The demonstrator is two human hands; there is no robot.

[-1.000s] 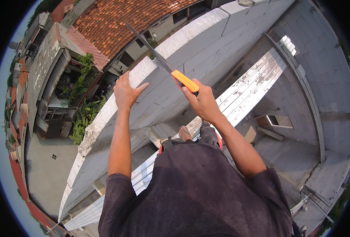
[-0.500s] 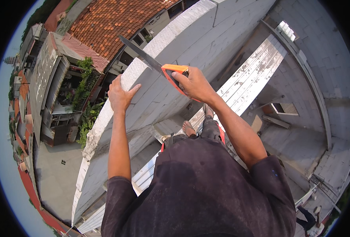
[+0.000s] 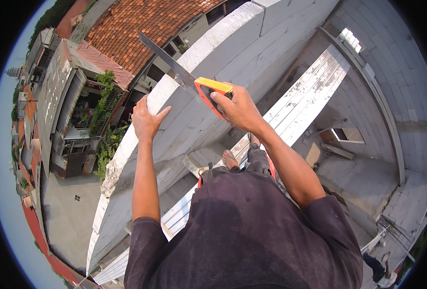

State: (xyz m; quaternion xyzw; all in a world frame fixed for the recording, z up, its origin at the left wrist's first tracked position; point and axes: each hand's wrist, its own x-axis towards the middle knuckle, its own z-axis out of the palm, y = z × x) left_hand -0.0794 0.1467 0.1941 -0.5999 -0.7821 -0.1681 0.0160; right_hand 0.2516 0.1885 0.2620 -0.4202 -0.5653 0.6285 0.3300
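Orange-handled, the handsaw (image 3: 189,79) was in your right hand (image 3: 237,108) — fingers wrapped tight around the grip, its grey blade angled up and away above the top of the white block wall (image 3: 213,53). Your left hand (image 3: 146,120) rested on the wall's top edge, fingers together, thumb spread — a paint-flecked plank (image 3: 310,91) ran below you.

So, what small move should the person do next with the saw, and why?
Probably lower the saw until its blade meets the top of the white block wall. The right hand grips the orange handle with the blade raised over the edge, and the left hand rests flat on the wall top, bracing.
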